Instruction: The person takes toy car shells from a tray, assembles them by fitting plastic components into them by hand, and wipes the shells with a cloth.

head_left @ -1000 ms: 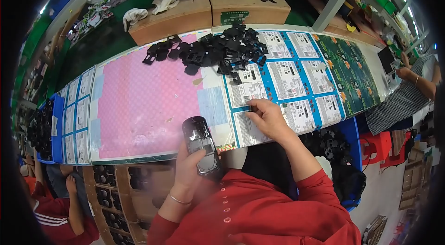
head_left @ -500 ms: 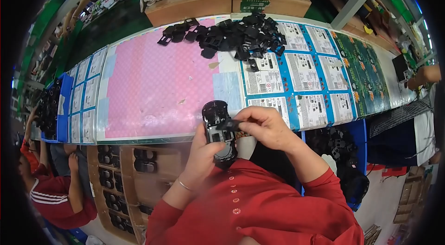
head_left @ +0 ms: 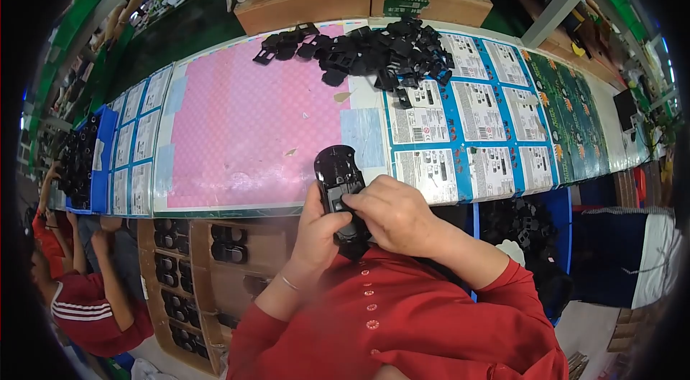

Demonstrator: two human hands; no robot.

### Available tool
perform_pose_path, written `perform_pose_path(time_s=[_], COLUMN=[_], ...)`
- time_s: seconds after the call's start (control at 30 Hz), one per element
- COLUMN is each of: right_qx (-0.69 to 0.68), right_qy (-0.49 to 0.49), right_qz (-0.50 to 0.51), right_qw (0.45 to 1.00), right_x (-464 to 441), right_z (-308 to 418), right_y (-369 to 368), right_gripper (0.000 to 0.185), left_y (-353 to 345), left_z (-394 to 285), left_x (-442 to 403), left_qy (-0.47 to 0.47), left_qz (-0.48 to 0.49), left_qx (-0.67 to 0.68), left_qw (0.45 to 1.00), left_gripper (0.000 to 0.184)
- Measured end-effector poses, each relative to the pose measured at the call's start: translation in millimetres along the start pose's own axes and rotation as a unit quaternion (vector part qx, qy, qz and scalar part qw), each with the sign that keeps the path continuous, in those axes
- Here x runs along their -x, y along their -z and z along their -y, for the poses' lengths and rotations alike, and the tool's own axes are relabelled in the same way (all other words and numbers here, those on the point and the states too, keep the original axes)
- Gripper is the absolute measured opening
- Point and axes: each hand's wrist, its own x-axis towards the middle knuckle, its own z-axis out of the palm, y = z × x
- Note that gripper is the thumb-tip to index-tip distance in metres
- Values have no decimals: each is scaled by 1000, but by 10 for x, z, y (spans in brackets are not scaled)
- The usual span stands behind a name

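Note:
A glossy black plastic car-shaped body (head_left: 335,168) is held over the table's front edge, in front of my chest. My left hand (head_left: 314,229) wraps round its left side, thumb across the lower part. My right hand (head_left: 394,213) is closed with its fingertips pressed on the middle of the body; any small part under them is hidden. Farther back on the table lies a pile of small black plastic parts (head_left: 392,53).
A blue bin of black parts (head_left: 106,157) stands at the left, another blue bin (head_left: 563,225) below the table at the right. Cartons of black pieces (head_left: 201,286) are below left. Wooden boxes (head_left: 309,3) line the back. A co-worker in red (head_left: 86,308) sits at the left.
My right hand brought a small black part from over the table to the body and now presses on the body's middle. The view has shifted, and the co-worker's arm at the right has left view.

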Motion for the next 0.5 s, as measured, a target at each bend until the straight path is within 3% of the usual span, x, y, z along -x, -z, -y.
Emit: perform_pose_path(time_s=[0.1,0.2,0.27,0.5], right_qx=[2,-122,-147,-120], right_qy=[2,-36,-122,-183], right_qz=[-11,-34,-48,-47], right_qw=[1000,991,980,975], right_x=[19,54,62,45], right_z=[-7,-50,-48,-366], right_y=[-49,-22,7,-106], right_gripper=[33,36,37,34], left_y=[15,-56,-1,328], left_z=[-30,-80,-68,-254], left_x=[-15,-14,-34,-149], left_qy=[-7,3,-7,-44], left_qz=[13,-44,-36,-62], left_qx=[59,28,-13,-71], left_qw=[998,999,999,995], left_gripper=[43,36,35,32])
